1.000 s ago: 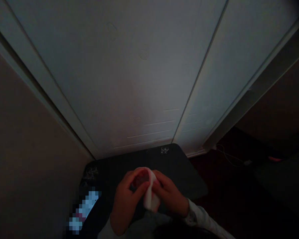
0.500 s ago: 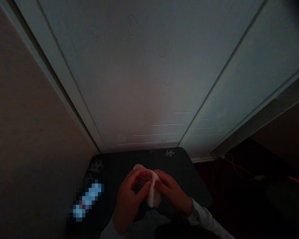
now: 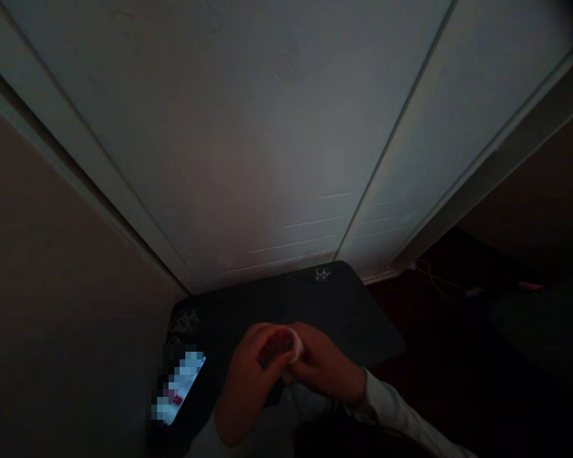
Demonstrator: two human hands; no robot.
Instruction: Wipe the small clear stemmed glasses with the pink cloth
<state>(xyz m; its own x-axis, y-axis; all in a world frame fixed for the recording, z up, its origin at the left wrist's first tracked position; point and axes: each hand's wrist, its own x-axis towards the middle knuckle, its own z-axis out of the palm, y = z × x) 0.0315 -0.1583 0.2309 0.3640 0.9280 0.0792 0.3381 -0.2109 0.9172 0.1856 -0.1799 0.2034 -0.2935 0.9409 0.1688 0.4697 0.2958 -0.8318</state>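
A small pink and white cloth-like item (image 3: 296, 346) is bunched between my two hands above the near part of the dark table. My left hand (image 3: 251, 375) curls round its left side, thumb and fingers forming a ring with a reddish, dark hollow inside. My right hand (image 3: 327, 366) grips it from the right, fingers closed against it and close to the left fingertips. Most of the item is hidden by my hands, and the dim light blurs its details.
The dark table (image 3: 363, 324) stands against a pale panelled wall. A lit phone (image 3: 184, 388), partly pixelated, lies at its left. Clear ring-like pieces (image 3: 323, 274) sit near the back edge, more (image 3: 185, 320) at the left corner. A white cable (image 3: 434, 280) lies on the floor at right.
The item is now gathered more tightly, with its hanging lower part mostly out of sight. My hands have come closer round it. The camera view has tilted and shifted.
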